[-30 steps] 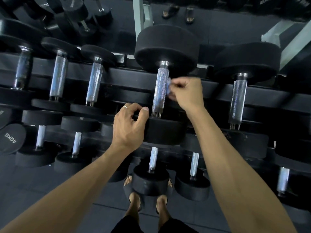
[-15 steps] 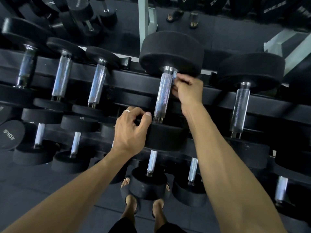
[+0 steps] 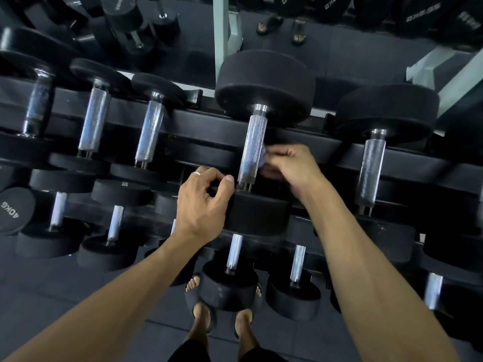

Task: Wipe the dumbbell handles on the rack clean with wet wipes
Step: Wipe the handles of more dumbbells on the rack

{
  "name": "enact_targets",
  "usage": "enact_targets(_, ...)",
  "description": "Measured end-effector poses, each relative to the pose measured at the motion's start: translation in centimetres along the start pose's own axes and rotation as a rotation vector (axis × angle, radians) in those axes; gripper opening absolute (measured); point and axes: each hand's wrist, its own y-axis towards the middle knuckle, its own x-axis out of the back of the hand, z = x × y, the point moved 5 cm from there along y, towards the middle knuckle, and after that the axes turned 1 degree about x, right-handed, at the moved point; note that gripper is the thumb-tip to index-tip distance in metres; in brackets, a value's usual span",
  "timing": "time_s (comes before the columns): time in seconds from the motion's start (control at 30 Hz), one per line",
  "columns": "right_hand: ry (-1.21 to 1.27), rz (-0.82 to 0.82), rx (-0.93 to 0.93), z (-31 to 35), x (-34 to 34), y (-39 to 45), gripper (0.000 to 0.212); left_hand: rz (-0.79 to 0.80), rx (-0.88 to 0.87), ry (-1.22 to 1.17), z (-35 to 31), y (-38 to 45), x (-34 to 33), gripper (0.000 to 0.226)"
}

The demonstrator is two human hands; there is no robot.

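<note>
A large black dumbbell lies on the top tier of the rack, its knurled chrome handle pointing towards me. My right hand pinches a small pale wet wipe against the right side of that handle, near its lower half. My left hand, with a ring on one finger, grips the rim of the dumbbell's near black head. Most of the wipe is hidden by my fingers.
More dumbbells with chrome handles sit left and right on the same tier, and smaller ones on the tier below. My sandalled feet stand on the dark floor. A pale metal frame post rises behind the rack.
My right hand has slid the wipe down the handle from the top collar to the lower half. My left hand has kept its hold on the near head.
</note>
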Motion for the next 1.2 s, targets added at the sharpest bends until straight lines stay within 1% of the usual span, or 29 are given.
enact_targets(0.07, 0.012, 0.079, -0.031, -0.3, 0.1, -1.1, 0.017, 0.003, -0.004, -0.004, 0.0, 0.0, 0.0, 0.032)
enact_targets(0.13, 0.122, 0.04, -0.027, 0.9, 0.1, -0.5, 0.022, 0.0, -0.011, -0.005, 0.0, 0.0, -0.1, 0.031)
enact_targets(0.2, 0.217, -0.006, -0.046, 1.8, -0.1, 0.3, 0.029, -0.003, -0.014, 0.002, 0.0, 0.1, 0.0, 0.035)
enact_targets(0.23, 0.182, -0.001, -0.048, 1.7, -0.2, 0.1, 0.033, -0.004, -0.016, 0.004, 0.0, 0.1, 0.0, 0.037)
enact_targets(0.3, -0.065, 0.084, -0.004, 0.6, 0.0, -1.4, 0.037, -0.002, -0.014, 0.001, -0.1, 0.0, 0.0, 0.039)
enact_targets(0.37, -0.305, 0.204, 0.016, -0.5, 0.3, -2.4, 0.036, 0.002, -0.011, 0.006, -0.1, 0.0, 0.1, 0.042)
enact_targets(0.4, -0.36, 0.219, 0.03, -0.7, 0.4, -2.3, 0.033, 0.002, -0.008, 0.009, -0.1, 0.0, 0.1, 0.042)
enact_targets(0.43, -0.371, 0.194, 0.056, -0.5, 0.4, -1.8, 0.032, -0.001, -0.006, 0.01, -0.1, 0.0, 0.1, 0.043)
enact_targets(0.5, -0.282, 0.106, 0.089, -0.3, 0.0, -1.0, 0.032, -0.004, -0.009, 0.008, -0.2, 0.0, 0.0, 0.043)
enact_targets(0.53, -0.275, 0.088, 0.101, -0.4, -0.3, -0.6, 0.032, -0.005, -0.01, 0.009, -0.2, 0.1, 0.1, 0.043)
enact_targets(0.57, -0.324, 0.099, 0.11, -0.6, -0.5, -0.7, 0.031, -0.005, -0.011, 0.011, -0.2, 0.1, 0.1, 0.044)
enact_targets(0.63, -0.481, 0.192, 0.099, -1.1, -0.7, -1.2, 0.024, -0.003, -0.012, 0.008, -0.2, 0.0, 0.1, 0.044)
enact_targets(0.67, -0.507, 0.22, 0.09, -1.1, -0.5, -1.2, 0.021, -0.002, -0.01, 0.004, -0.2, 0.0, 0.1, 0.043)
enact_targets(0.7, -0.478, 0.217, 0.089, -0.7, -0.3, -1.1, 0.02, -0.002, -0.009, 0.001, -0.1, -0.1, 0.1, 0.042)
enact_targets(0.73, -0.369, 0.182, 0.073, -0.2, -0.3, -0.8, 0.02, -0.001, -0.008, -0.002, -0.1, -0.1, 0.1, 0.042)
enact_targets(0.77, -0.184, 0.145, 0.036, 0.2, -0.5, -0.4, 0.021, 0.0, -0.005, -0.005, -0.1, -0.1, 0.1, 0.042)
enact_targets(0.83, 0.21, 0.135, -0.031, 0.7, -1.4, 0.3, 0.024, 0.0, -0.004, -0.006, 0.0, -0.1, 0.0, 0.041)
enact_targets(0.87, 0.306, 0.151, -0.057, 0.8, -1.8, 0.4, 0.026, 0.0, -0.007, -0.003, -0.1, 0.0, 0.0, 0.041)
enact_targets(0.93, 0.362, 0.195, -0.1, 0.3, -2.3, -0.2, 0.038, -0.001, -0.008, -0.003, -0.1, -0.1, 0.0, 0.041)
enact_targets(1.03, 0.408, 0.228, -0.169, -0.4, -1.9, -0.4, 0.067, -0.014, -0.02, 0.001, -0.3, -0.1, 0.1, 0.032)
enact_targets(1.07, 0.467, 0.215, -0.169, -0.1, -1.8, 0.0, 0.073, -0.015, -0.02, 0.002, -0.3, -0.1, 0.1, 0.03)
enact_targets(1.1, 0.571, 0.192, -0.143, 0.5, -1.8, 0.4, 0.072, -0.014, -0.018, 0.002, -0.2, -0.1, 0.1, 0.029)
enact_targets(1.17, 0.747, 0.127, -0.092, 1.4, -1.6, 1.4, 0.063, -0.015, -0.012, 0.0, -0.2, -0.1, 0.1, 0.029)
enact_targets(1.2, 0.751, 0.129, -0.092, 1.4, -1.7, 1.5, 0.061, -0.016, -0.01, 0.0, -0.2, -0.1, 0.1, 0.029)
